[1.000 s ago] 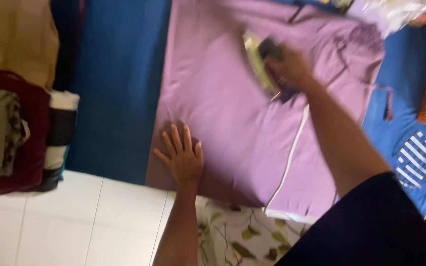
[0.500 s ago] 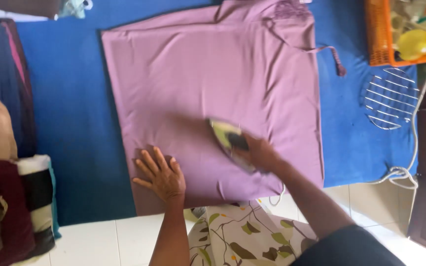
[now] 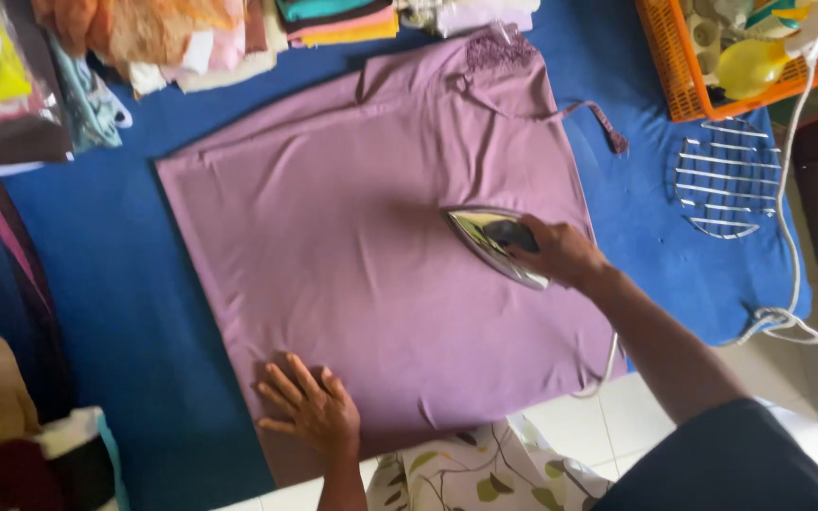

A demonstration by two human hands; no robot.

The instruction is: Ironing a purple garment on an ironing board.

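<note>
Blue ironing blanket (image 3: 125,284): mauve garment (image 3: 352,246) now squarer, left hand (image 3: 310,409) splayed at near edge, right hand (image 3: 560,251) gripping iron (image 3: 494,241) (moved toward right edge).

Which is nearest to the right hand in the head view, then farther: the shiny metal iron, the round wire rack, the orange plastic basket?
1. Shiny metal iron: gripped by the right hand, on the purple cloth.
2. Round wire rack: to the right, on the blue mat.
3. Orange plastic basket: top right corner.
</note>
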